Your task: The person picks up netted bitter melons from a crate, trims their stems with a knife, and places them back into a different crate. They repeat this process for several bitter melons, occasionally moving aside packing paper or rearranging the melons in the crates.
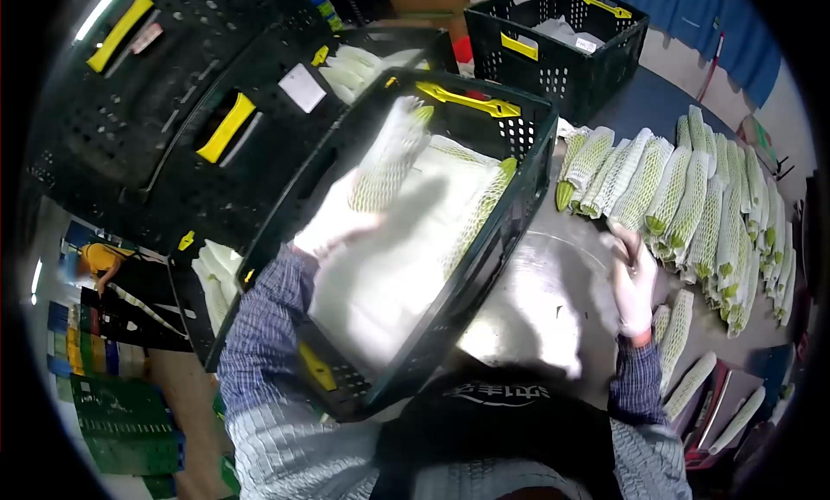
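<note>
Netted gourd [393, 158] is over the dark crate [538, 154], left grip [335, 221] closed round its near end; tip points away, probably to keep fingers clear of the wall. Below: white liner [372, 301], likely padding, with a second gourd [480, 214] lying along the right wall, presumably to save space. Right grip [634, 279] has curled fingers at the near edge of the gourd pile [683, 197] on the table [553, 266]; can't tell if it's holding one. Pile's mostly side by side, probably to stop rolling. Far crate [527, 80] stands beyond.
</note>
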Demonstrator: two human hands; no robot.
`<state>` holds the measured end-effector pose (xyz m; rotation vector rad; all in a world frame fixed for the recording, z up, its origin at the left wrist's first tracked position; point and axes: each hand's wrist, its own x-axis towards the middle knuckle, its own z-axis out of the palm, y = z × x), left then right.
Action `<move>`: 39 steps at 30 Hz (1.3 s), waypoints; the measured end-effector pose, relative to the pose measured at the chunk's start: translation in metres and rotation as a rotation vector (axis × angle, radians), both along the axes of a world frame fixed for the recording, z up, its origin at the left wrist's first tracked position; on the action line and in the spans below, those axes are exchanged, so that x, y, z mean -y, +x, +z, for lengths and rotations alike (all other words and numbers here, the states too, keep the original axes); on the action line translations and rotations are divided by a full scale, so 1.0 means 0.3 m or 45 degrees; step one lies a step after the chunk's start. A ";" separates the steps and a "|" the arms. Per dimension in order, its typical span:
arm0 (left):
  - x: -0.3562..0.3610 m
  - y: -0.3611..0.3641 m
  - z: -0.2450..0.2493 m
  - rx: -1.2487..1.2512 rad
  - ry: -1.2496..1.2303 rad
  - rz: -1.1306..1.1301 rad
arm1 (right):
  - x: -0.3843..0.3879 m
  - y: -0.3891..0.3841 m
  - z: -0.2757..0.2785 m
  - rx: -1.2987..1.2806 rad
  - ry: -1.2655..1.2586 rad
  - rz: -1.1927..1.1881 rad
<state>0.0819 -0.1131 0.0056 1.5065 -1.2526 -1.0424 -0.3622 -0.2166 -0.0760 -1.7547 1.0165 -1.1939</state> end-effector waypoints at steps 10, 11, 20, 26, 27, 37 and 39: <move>-0.367 -0.227 0.105 -0.173 0.008 0.086 | -0.238 0.616 0.564 -0.163 -1.332 0.295; -0.389 -0.254 0.104 -0.235 -0.078 0.120 | -0.262 0.634 0.540 -0.091 -1.358 0.401; -0.476 -0.270 0.078 -0.526 -0.293 0.221 | -0.462 0.647 0.444 -0.090 -1.558 0.514; -0.475 -0.256 0.076 -0.618 -0.352 0.218 | -0.465 0.640 0.452 -0.174 -1.528 0.547; -0.475 -0.253 0.077 -0.630 -0.355 0.215 | -0.466 0.643 0.453 -0.119 -1.480 0.593; -0.436 -0.248 0.062 -0.655 -0.394 0.215 | -0.476 0.664 0.421 -0.191 -1.510 0.586; -0.440 -0.258 0.056 -0.623 -0.390 0.224 | -0.484 0.658 0.416 -0.276 -1.505 0.635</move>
